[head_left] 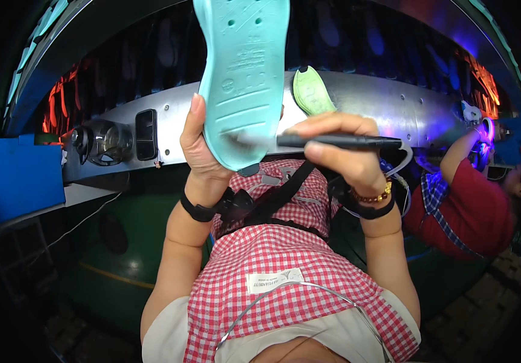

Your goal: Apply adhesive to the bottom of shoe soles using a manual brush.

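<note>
My left hand (205, 148) grips a turquoise shoe sole (245, 78) by its lower end, thumb along the left edge and the other fingers mostly hidden behind it. The sole stands tilted up, showing embossed marks, grooves and two small holes. In my right hand (348, 151) is a slim black brush (333, 141) with a pale tube at its back end, pinched between thumb and fingers. Its bristle tip is blurred and lies over the sole's lower part; whether it touches cannot be made out. Several light green sole pieces (312, 92) lie stacked beyond my right hand.
A metal bench (381, 109) runs across in front of me. On its left stand a clear jug (110, 143) with a dark lid and a black tray (146, 134). A blue box (21, 178) is at far left. To the right works a person in red (478, 209).
</note>
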### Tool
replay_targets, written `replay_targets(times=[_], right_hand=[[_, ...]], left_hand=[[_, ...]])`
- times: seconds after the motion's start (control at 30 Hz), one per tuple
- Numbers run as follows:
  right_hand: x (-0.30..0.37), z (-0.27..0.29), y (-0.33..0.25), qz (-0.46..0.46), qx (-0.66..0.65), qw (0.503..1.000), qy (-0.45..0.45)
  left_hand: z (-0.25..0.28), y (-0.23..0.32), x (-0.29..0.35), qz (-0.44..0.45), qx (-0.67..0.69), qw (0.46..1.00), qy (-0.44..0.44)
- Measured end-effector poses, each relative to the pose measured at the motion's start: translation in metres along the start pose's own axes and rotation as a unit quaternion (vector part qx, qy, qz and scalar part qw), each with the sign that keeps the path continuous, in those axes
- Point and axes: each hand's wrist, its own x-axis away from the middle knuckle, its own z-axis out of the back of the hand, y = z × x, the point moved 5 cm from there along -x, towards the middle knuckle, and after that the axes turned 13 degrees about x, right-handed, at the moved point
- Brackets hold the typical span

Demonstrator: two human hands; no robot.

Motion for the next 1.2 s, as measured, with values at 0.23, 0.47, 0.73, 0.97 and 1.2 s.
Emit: replay_targets(times=[0.23, 0.47, 0.73, 0.97, 1.2], right_hand=[[-0.002, -0.002, -0.006, 0.170, 0.157, 0.971, -0.058], [0.003, 0.002, -0.023, 0.253, 0.260, 0.926, -0.103], [0.004, 0.008, -0.012, 0.240, 0.300, 0.900, -0.208], [0.006, 0.012, -0.020, 0.220, 0.404, 0.847, -0.264], [0.002, 0.031, -0.014, 0.248, 0.400, 0.867, -0.162]], left_hand=[[-0.008, 0.005, -0.008, 0.058, 0.029, 0.997, -0.033], [0.011, 0.002, -0.009, 0.242, 0.001, 0.969, 0.045], [-0.004, 0.000, -0.001, 0.332, -0.217, 0.915, 0.080], [-0.005, 0.009, 0.006, 0.329, -0.296, 0.893, 0.085], [0.002, 0.015, 0.009, 0.297, -0.286, 0.904, 0.114]])
